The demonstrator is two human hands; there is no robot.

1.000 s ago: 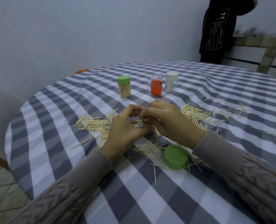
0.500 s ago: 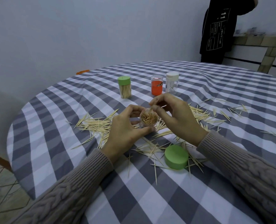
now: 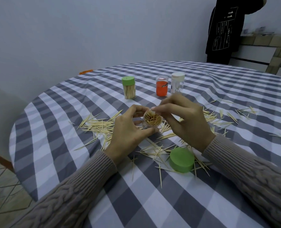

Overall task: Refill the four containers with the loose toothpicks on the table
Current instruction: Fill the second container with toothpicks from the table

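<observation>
My left hand (image 3: 128, 129) grips an open clear container (image 3: 152, 120) packed with toothpicks, its mouth tilted toward me. My right hand (image 3: 184, 122) is just right of it, thumb and forefinger pinched together at the container's rim; whether a toothpick is between them I cannot make out. Its green lid (image 3: 182, 159) lies on the cloth near my right wrist. Loose toothpicks (image 3: 97, 125) are scattered left, right and under my hands. Farther back stand a green-lidded container (image 3: 128, 88) with toothpicks, an orange container (image 3: 161, 88) and a white-lidded container (image 3: 177, 82).
The round table (image 3: 54, 145) has a grey and white checked cloth; its edge curves along the left, with tiled floor below. More toothpicks (image 3: 245, 112) lie at the right. A dark garment (image 3: 225, 30) hangs at the back right by a wall.
The container's mouth has come into view as my right hand lifted off it and moved up and to the right. My left hand keeps holding the container.
</observation>
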